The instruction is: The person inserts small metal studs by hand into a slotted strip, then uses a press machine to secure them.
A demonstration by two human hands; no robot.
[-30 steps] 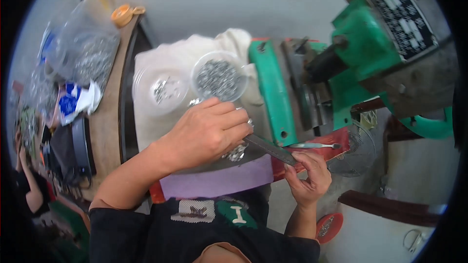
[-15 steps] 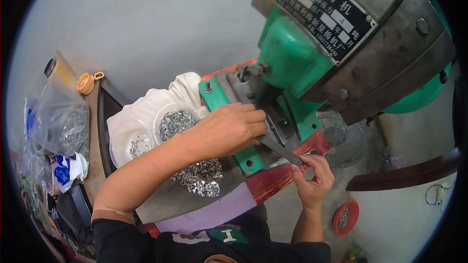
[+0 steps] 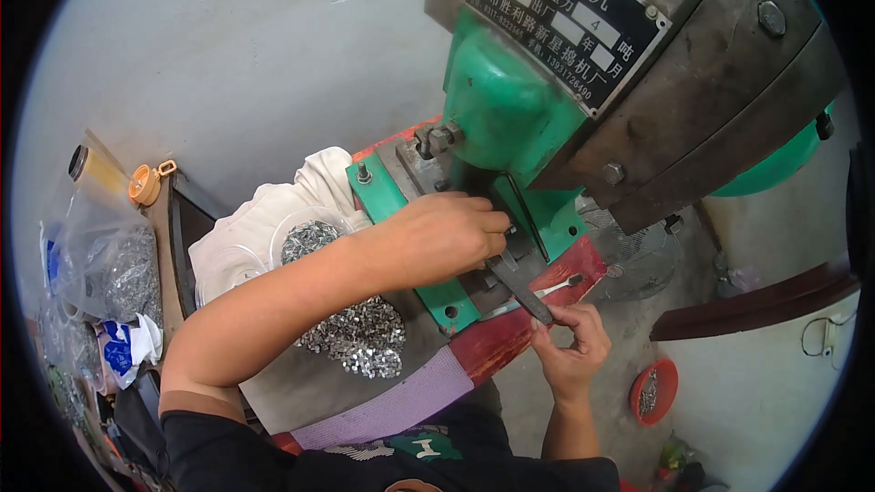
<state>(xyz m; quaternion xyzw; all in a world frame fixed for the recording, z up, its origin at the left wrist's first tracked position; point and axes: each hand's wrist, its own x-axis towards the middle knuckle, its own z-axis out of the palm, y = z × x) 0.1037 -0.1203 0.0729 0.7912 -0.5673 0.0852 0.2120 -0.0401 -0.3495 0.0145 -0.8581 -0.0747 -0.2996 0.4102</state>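
Observation:
My right hand [image 3: 572,346] pinches the near end of a dark flat metal strip [image 3: 524,293] between thumb and fingers. The strip slants up and left to the green press base [image 3: 453,308]. My left hand [image 3: 451,235] is closed over the die area beneath the press head [image 3: 492,105]; its fingertips and whatever they grip are hidden. Beside the strip, a small brush [image 3: 558,287] with a white handle and dark tip lies on the red bench edge [image 3: 497,346]. Under my left forearm spreads a pile of small shiny metal pieces [image 3: 360,342].
Clear tubs, one with metal parts [image 3: 310,239], stand on a cream cloth [image 3: 264,208]. A lilac pad [image 3: 392,408] covers the front edge. At left are plastic bags [image 3: 123,260]. A red bowl [image 3: 650,392] and a fan [image 3: 629,260] stand on the floor at right.
The whole view has shifted slightly, with the press further left. The strip has turned somewhat steeper, and the brush beside it shows more clearly. Both hands keep their closed grip.

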